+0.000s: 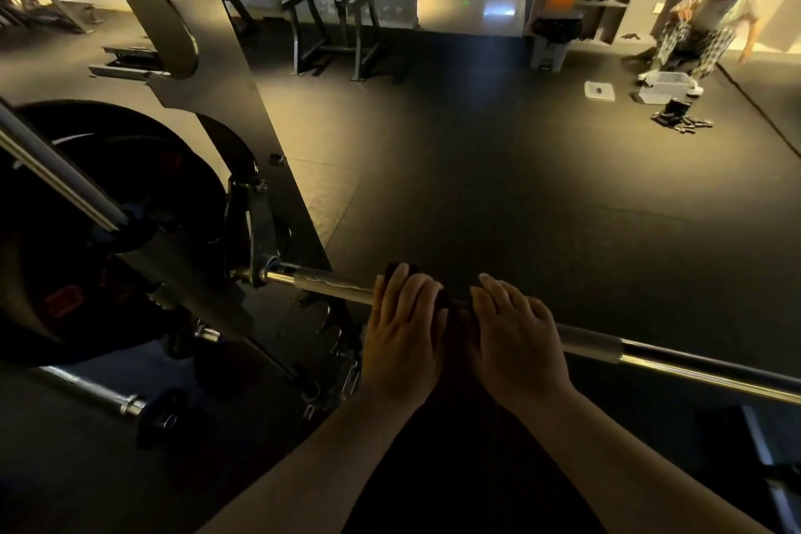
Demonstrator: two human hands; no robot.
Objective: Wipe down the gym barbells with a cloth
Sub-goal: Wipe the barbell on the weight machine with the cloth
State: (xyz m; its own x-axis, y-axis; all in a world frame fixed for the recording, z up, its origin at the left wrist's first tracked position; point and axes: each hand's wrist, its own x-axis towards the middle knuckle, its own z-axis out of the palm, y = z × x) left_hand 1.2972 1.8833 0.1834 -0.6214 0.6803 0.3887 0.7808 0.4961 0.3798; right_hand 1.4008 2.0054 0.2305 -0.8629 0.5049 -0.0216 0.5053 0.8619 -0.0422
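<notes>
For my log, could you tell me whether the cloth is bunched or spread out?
Bunched: the dark cloth wads over the barbell between left hand and right hand.

A shiny chrome metal barbell (676,364) with dull rough grip sections, a dark soft cloth (448,301), matt black rubber floor (520,195).

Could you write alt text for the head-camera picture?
A left hand and right hand press a dark cloth onto a steel barbell in a dim gym. A black plate sits at the left; another person bends low far off.
</notes>
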